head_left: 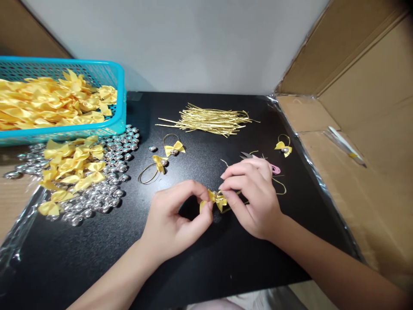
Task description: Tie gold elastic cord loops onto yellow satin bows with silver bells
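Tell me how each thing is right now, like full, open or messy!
Left hand: pinching a yellow bow.
Right hand: fingertips at that bow.
Blue basket: open-topped, heaped with more bows.
Silver beads: loose, mostly clustered.
Gold ties: loose pile.
Scissors: partly hidden; can't tell if open.
Three looped bows: lying apart, each with a bead.

Back wall: a plain, pale grey wall [200, 47] stands behind the table.
Table: its flat top [180, 275] is black with tiny specks.
Right side: big brown cardboard [364, 77] stands up and has folds in it.
Left corner: a brown board [26, 34] leans up high.
Left edge: a light brown surface [9, 206] sits next to the table.
Edges: shiny clear plastic [19, 241] runs along the sides.
Light: it makes a soft shine on the black.
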A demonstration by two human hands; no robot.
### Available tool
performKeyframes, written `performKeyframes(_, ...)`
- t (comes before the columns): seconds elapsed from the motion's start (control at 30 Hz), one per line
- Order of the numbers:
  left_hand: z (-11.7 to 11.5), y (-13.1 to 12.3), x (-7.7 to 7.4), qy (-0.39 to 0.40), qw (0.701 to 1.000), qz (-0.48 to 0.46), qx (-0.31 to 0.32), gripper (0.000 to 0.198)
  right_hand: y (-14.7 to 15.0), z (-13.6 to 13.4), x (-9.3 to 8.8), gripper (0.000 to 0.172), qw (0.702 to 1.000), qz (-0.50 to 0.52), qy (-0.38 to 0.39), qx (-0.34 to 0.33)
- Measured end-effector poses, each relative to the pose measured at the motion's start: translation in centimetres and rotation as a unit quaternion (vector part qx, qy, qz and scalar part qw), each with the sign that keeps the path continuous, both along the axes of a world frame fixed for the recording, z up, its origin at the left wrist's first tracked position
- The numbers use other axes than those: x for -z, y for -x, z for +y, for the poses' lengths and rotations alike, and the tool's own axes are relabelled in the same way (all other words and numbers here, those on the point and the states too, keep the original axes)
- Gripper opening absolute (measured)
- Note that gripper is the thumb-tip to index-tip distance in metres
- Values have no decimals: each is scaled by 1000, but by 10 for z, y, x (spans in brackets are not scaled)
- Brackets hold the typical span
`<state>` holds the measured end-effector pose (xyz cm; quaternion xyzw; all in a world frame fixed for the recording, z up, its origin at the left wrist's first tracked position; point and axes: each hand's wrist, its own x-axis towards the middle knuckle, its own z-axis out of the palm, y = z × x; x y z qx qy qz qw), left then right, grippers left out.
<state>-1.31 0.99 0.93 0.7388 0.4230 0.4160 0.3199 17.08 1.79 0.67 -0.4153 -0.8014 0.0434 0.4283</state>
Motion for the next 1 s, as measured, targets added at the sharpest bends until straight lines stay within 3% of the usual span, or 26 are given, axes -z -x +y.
performKeyframes(0.67, -1, 1, 0, 22, 999, -26, -34, 15, -1, 0, -1, 12, 999, 37, -9, 18)
performKeyframes(0.87, 0, 0, 0, 14, 999, -16, -40, 14, 1, -6, -2, 9, 997, 29, -58, 45)
performKeyframes(1.0, 1, -2, -1, 10, 999, -25, -30, 14, 4, -7, -3, 8, 998, 1, -27, 51)
